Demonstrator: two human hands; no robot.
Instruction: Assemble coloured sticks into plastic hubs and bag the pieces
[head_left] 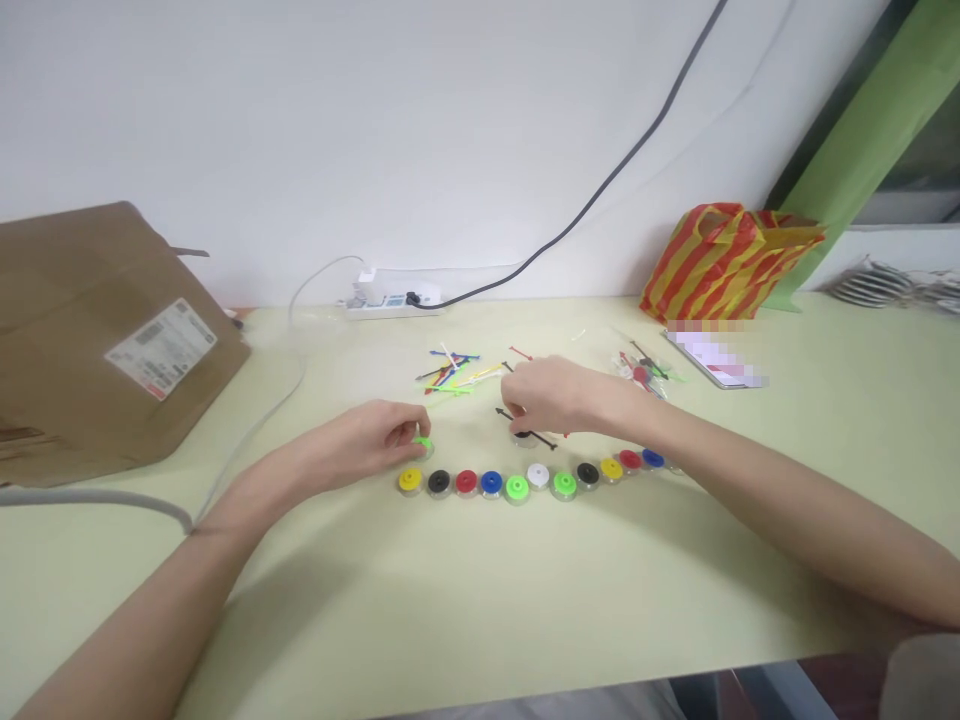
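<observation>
My left hand [371, 435] pinches a small green disc [424, 446] on a clear base at the left end of the work area. To its right, my right hand [546, 392] has its fingertips closed on a black spinner [541, 440], whose long arrow pointer slants across a round clear base. The fingers partly cover its middle. Just in front of both hands runs a row of small round discs on clear bases, among them a yellow disc [410, 481], a white disc [538, 475] and a blue disc [491, 484]. My right forearm hides the row's right end.
Behind my hands lies a loose pile of coloured arrow pointers [454, 372]. More spinner parts [639, 376] lie beyond my right wrist. A cardboard box [90, 350] stands left, a striped bag [727, 265] back right beside a phone-like slab [712, 358]. A power strip [397, 300] sits against the wall.
</observation>
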